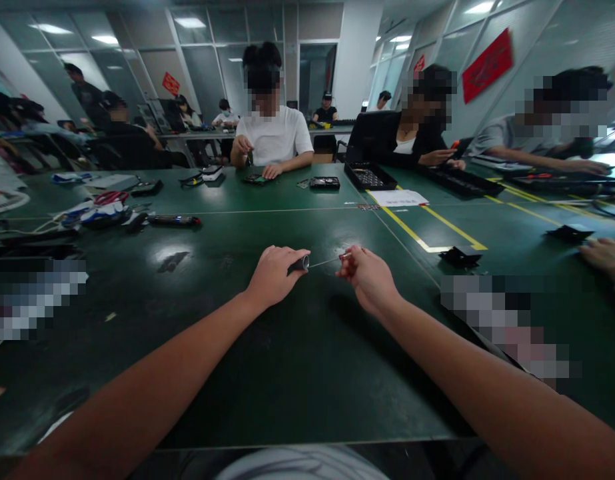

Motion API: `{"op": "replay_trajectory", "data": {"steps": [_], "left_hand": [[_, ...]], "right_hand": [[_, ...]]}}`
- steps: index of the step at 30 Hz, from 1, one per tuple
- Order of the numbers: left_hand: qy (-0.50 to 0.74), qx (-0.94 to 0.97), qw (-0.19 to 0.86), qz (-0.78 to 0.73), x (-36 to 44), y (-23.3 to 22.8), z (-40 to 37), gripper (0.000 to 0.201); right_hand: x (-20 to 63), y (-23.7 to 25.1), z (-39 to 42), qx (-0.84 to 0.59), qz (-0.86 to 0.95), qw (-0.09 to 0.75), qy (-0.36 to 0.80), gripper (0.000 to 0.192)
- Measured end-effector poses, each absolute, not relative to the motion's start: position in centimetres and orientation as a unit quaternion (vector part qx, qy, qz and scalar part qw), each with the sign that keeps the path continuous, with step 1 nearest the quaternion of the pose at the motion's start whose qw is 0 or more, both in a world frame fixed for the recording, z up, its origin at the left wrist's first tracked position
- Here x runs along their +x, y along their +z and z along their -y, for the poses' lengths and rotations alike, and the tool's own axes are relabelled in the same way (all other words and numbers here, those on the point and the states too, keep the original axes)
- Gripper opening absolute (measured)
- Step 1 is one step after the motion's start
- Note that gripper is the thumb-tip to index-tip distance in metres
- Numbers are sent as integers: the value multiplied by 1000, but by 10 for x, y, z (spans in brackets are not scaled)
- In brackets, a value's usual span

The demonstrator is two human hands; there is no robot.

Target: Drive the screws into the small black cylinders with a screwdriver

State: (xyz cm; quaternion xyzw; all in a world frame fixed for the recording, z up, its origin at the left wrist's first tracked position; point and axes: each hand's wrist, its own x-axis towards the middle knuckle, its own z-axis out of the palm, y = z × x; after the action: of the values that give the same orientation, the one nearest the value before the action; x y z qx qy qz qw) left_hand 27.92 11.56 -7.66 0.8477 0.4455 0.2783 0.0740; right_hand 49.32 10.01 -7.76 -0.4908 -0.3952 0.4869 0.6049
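Note:
My left hand (274, 275) is closed round a short dark cylinder (300, 264). Its round, pale-rimmed end faces right, toward my other hand. A thin metal rod (324, 263) spans the gap between the hands, with its left tip at or near that round end; whether it goes inside I cannot tell. My right hand (371, 277) pinches the rod's right end, where a small reddish part shows between the fingers. Both hands are held above the green tabletop (287, 373), and the fingers hide most of the cylinder.
To the left lie a dark pen-shaped tool (174, 221) and a cluttered pile with red-handled tools (111, 198). Black trays (370, 177), a white paper (398, 199) and a small black piece (460, 258) are on the right. Across the table a person in white (274, 137) works.

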Motion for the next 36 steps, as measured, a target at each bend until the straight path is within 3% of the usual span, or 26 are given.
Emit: {"op": "replay_trajectory", "data": {"steps": [5,19,23,27,32,36], "left_hand": [[237,839,94,-481,274,-78,-120,36],[286,811,168,-482,281,-67,-109,24],[240,837,184,-456,290,-64,-106,37],[181,859,191,-440,303,-62,-109,26],[99,868,184,-450,321,-64,-122,37],[44,884,163,-437,329,-62,-127,27]], "right_hand": [[498,-82,-105,-501,395,610,471,26],[497,-69,-100,-500,424,665,357,23],[498,-63,-98,-492,444,675,325,24],[498,-64,-97,-490,452,671,324,23],[497,-65,-97,-491,453,667,329,24],[496,-64,-97,-488,454,666,334,24]]}}
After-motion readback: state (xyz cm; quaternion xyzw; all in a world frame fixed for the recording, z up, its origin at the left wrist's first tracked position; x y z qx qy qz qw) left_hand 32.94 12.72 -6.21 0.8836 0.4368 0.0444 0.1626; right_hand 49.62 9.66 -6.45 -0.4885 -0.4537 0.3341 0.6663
